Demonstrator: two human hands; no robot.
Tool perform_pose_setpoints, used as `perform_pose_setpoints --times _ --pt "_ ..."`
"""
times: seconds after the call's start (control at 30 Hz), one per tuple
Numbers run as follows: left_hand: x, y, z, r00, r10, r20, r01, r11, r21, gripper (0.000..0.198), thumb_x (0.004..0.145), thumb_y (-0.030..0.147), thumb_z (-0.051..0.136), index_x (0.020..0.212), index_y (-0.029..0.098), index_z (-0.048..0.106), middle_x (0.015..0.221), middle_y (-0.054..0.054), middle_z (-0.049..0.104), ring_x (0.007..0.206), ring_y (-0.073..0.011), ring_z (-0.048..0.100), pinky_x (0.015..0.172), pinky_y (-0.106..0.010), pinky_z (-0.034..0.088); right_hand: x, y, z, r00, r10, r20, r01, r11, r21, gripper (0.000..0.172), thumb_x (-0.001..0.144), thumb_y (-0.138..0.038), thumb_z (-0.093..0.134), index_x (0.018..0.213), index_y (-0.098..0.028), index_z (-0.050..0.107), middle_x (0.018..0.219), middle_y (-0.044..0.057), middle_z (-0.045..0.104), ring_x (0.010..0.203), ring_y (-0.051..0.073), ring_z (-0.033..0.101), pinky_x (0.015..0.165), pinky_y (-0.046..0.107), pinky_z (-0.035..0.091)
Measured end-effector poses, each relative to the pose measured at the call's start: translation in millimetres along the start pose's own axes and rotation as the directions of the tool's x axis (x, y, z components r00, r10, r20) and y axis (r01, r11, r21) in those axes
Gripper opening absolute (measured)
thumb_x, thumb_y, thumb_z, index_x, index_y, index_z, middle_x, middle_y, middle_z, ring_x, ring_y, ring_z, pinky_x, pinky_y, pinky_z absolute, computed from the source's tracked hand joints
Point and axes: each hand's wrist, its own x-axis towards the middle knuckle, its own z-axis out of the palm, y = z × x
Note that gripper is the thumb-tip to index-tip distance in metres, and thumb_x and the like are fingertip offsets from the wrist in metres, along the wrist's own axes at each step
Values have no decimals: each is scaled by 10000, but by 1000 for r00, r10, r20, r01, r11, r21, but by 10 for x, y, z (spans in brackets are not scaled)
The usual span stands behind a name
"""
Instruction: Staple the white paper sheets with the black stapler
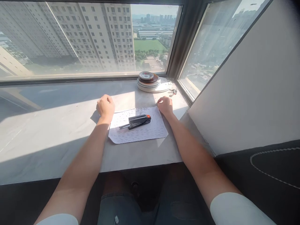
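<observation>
A printed sheet of paper (140,128) lies on the grey window sill (58,125) in front of me. A black stapler with an orange tip (137,121) rests on the middle of the sheet. My left hand (106,105) sits at the sheet's far left corner with its fingers curled under. My right hand (165,105) rests at the far right corner, fingers bent and pinched on the paper's edge.
A stack of plates (150,82) stands at the back of the sill near the window corner, with a bunch of keys (172,91) beside it. A white wall panel (246,93) closes the right side. Window glass runs along the back.
</observation>
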Motion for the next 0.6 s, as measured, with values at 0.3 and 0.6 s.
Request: perform_pose_setpoints --times 0.3,0.6 --pt "158 -327 -32 923 -309 231 232 923 307 256 817 301 737 1036 172 702 1329 -322 599 1177 -515 629 937 -634 459 -151 -336 -179 879 -411 243 159 731 664 273 934 -485 642 996 -241 747 999 51 716 905 208 613 830 377 496" --pt "108 -293 74 953 -203 224 170 973 156 243 854 329 685 1001 142 735 1268 -330 620 1212 -551 591 940 -684 455 -203 -472 -139 424 -671 608 232 729 644 408 788 -493 854 1100 -240 783 1087 43 730 959 211 630 838 337 484"
